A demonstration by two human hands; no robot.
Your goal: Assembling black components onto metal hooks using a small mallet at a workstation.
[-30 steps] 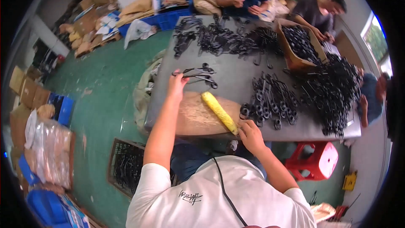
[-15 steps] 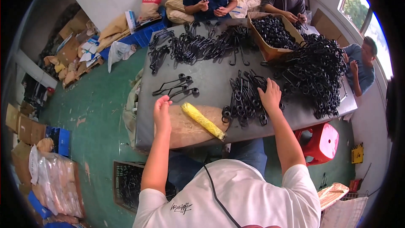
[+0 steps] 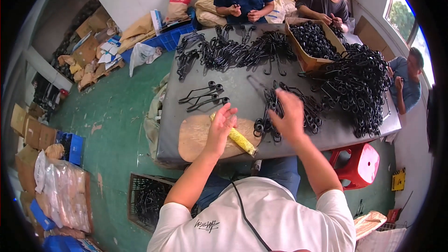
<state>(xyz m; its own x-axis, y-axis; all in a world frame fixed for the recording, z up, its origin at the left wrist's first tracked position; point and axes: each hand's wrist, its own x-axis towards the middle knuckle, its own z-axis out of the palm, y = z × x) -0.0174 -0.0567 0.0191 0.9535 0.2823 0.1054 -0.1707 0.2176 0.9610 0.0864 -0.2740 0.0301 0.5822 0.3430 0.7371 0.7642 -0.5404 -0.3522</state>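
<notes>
My left hand (image 3: pixel 221 129) hovers over a wooden board (image 3: pixel 192 135), palm turned inward, its fingers apart and holding nothing. Across that board lies a yellow wrapped roll (image 3: pixel 243 143), partly hidden by the hand. Over a pile of black looped rods (image 3: pixel 308 112) my right hand (image 3: pixel 290 115) is raised and somewhat blurred. A dark, smeared black rod (image 3: pixel 255 83) juts up and left from its fingertips, seemingly gripped there; the grip is hard to see. Several similar black rods (image 3: pixel 205 97) lie side by side beyond the board.
Rows of black rods (image 3: pixel 219 51) cover the table's far side. A carton of black rings (image 3: pixel 312 42) stands by a large heap of rods (image 3: pixel 359 88) at right. Three people work around the table. A red stool (image 3: pixel 357 163) and a crate (image 3: pixel 149 200) flank me.
My right hand has lifted from the pile, with a blurred rod at its fingers. My left hand has moved right, from the board's left edge to over the yellow roll, and opened.
</notes>
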